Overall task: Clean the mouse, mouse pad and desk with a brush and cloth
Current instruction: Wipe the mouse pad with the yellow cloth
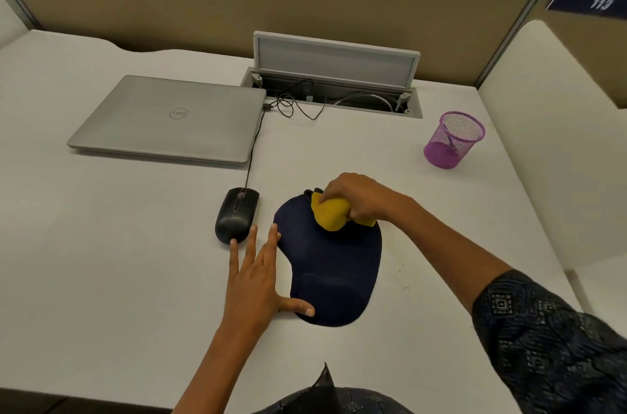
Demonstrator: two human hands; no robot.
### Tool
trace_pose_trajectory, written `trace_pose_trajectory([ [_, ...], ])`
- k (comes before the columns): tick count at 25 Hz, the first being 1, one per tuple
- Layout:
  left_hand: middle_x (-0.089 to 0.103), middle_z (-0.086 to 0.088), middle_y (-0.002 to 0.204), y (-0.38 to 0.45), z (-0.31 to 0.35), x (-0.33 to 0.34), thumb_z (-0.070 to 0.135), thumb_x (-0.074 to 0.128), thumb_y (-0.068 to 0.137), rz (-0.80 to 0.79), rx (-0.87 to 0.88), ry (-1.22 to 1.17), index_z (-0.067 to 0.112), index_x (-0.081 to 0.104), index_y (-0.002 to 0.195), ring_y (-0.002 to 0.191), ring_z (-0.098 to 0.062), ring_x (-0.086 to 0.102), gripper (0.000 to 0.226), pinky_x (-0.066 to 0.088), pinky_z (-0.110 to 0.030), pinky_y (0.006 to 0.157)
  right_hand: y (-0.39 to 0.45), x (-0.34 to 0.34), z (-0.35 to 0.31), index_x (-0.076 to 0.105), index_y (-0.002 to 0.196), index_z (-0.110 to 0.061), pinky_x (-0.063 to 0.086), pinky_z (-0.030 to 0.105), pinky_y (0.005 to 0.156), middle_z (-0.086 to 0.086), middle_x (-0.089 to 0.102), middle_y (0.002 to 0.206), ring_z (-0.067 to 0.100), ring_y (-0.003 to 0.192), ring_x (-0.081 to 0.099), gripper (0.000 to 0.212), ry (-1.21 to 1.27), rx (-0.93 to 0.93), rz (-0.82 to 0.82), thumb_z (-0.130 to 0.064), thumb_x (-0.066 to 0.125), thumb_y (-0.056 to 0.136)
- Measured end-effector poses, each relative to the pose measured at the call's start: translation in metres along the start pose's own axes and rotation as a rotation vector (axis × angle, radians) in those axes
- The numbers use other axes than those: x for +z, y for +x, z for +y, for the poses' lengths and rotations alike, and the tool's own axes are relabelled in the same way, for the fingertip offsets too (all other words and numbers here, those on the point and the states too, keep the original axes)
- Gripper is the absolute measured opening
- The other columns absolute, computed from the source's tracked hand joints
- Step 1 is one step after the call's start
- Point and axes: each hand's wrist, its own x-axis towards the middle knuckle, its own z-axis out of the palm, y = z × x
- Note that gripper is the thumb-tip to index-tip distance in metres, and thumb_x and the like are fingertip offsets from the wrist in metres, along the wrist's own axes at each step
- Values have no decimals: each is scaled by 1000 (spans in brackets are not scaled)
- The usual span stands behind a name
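Note:
A dark blue mouse pad (pixel 332 264) with a raised wrist rest lies on the white desk (pixel 118 244). My right hand (pixel 359 198) grips a bunched yellow cloth (pixel 330 213) and presses it on the pad's far end. My left hand (pixel 258 274) lies flat with straight, spread fingers on the desk against the pad's left edge, its thumb touching the pad's near corner. A black wired mouse (pixel 236 215) sits just left of the pad, beyond my left fingertips. No brush is in view.
A closed silver laptop (pixel 169 118) lies at the back left, with the mouse cable running up to it. An open cable hatch (pixel 334 87) with wires sits at the back centre. A purple mesh pen cup (pixel 453 140) stands at the right. Partition walls enclose the desk.

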Motion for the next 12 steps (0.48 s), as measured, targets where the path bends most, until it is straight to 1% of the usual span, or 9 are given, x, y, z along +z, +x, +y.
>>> trace_pose_trajectory([
  [3,22,1,150,-1,-1,3,101,28,40,23,-6,-23,15,24,144,139,-31,11,135,2,-58,108,-36,10,13,51,129,-30,44,39,95,4,50,131,27,119,46,59,-39,11,-83,-7,67,77],
  [5,27,-1,150,-1,-1,4,102,23,39,26,-25,-18,19,19,144,139,-32,11,133,7,-65,103,-61,15,23,52,127,-31,44,38,95,2,53,129,24,118,47,58,-1,1,-120,-8,69,76],
  [6,29,-3,149,-2,1,1,102,21,38,10,-40,-8,22,13,145,139,-32,8,134,3,-66,103,-72,13,28,52,127,-32,43,36,96,1,53,129,22,118,47,60,66,15,-95,-9,70,75],
  [7,28,-3,150,-2,3,-4,103,20,36,-10,-56,8,26,1,146,140,-31,0,136,-5,-66,103,-80,10,32,51,128,-31,41,34,96,0,53,130,20,117,47,62,182,63,-24,-10,71,74],
  [8,22,-2,153,0,9,-11,102,22,34,-41,-68,29,27,-12,145,139,-30,-11,138,-12,-64,102,-88,4,39,49,129,-29,39,32,94,0,52,132,19,117,47,64,322,144,99,-11,73,73],
  [9,15,0,155,3,16,-19,100,27,35,-94,-80,61,26,-23,142,137,-28,-20,139,-15,-64,101,-93,-3,45,47,130,-28,39,32,92,1,51,133,19,117,47,66,459,233,250,-13,75,72],
  [10,8,2,156,7,26,-27,96,34,41,-138,-83,81,25,-26,141,136,-28,-24,136,-14,-64,101,-98,-10,51,46,131,-26,40,33,92,3,51,133,23,117,48,68,579,325,391,-15,77,71],
  [11,4,3,156,13,37,-35,89,40,51,-143,-68,68,25,-23,143,138,-28,-22,128,-11,-63,103,-100,-15,56,45,131,-24,41,36,92,6,50,134,27,118,48,69,667,411,490,-18,78,71],
  [12,4,5,156,21,49,-43,82,45,61,-114,-30,16,26,-15,145,140,-26,-18,118,-8,-61,106,-101,-18,60,45,131,-24,42,38,92,8,49,134,29,118,48,70,724,486,548,-19,79,70],
])
